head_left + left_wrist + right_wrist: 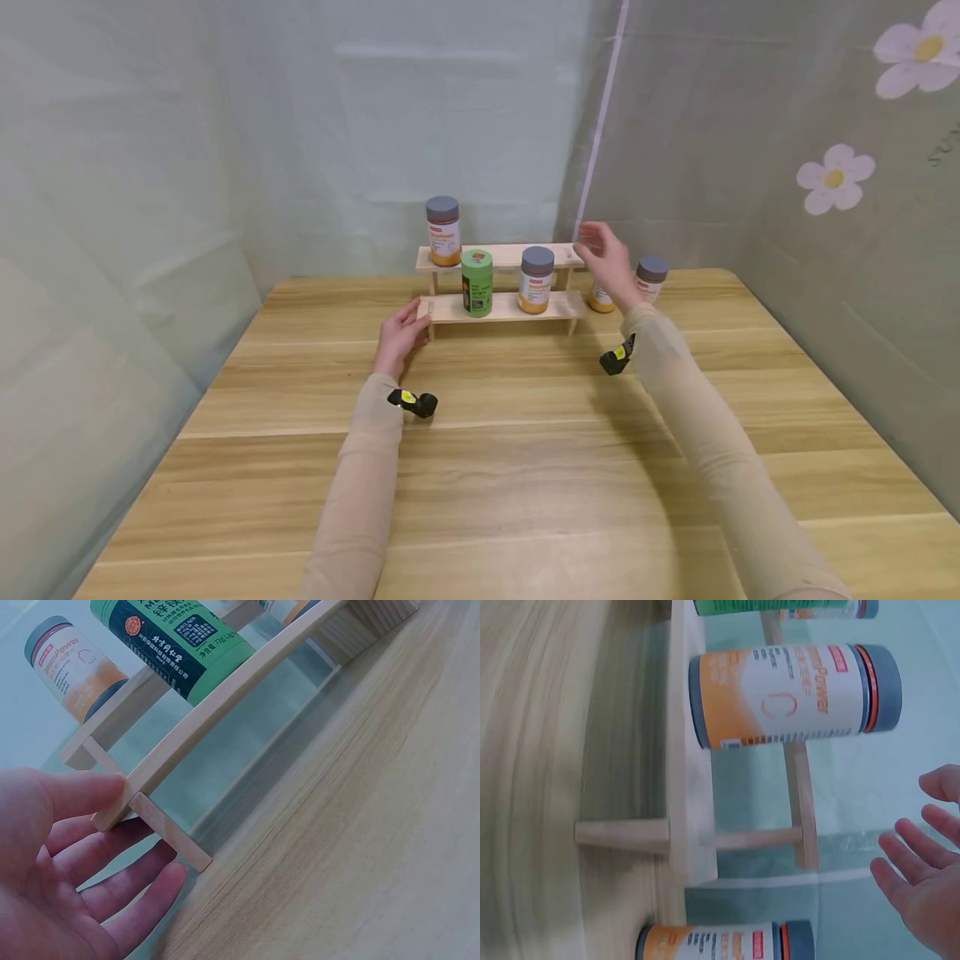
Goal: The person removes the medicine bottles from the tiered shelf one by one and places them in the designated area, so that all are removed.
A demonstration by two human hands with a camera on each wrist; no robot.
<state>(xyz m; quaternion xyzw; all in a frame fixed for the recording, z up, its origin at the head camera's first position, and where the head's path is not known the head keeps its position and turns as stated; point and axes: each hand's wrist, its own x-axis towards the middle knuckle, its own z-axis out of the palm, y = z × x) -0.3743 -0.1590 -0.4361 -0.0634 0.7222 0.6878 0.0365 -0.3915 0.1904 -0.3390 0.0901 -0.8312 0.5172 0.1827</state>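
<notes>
A two-tier wooden display shelf (pixel 504 307) stands on the table. My left hand (pixel 399 335) pinches the left end of its lower board, thumb on top and index finger underneath; the left wrist view shows this hand (pixel 82 862) close up. On the lower tier stand a green bottle (pixel 477 285) and a grey-lidded supplement jar (pixel 536 282). Another such jar (pixel 444 233) is at the upper tier's left end. My right hand (pixel 606 260) hovers near the upper tier's right end, fingers loosely spread and holding nothing, as the right wrist view also shows (pixel 926 877).
Right of the shelf, two more grey-lidded jars stand on the table, one (pixel 651 279) behind my right wrist and one (pixel 601 300) partly hidden by that hand. The wooden table (pixel 510 467) reaches back to a hanging curtain (pixel 420 125).
</notes>
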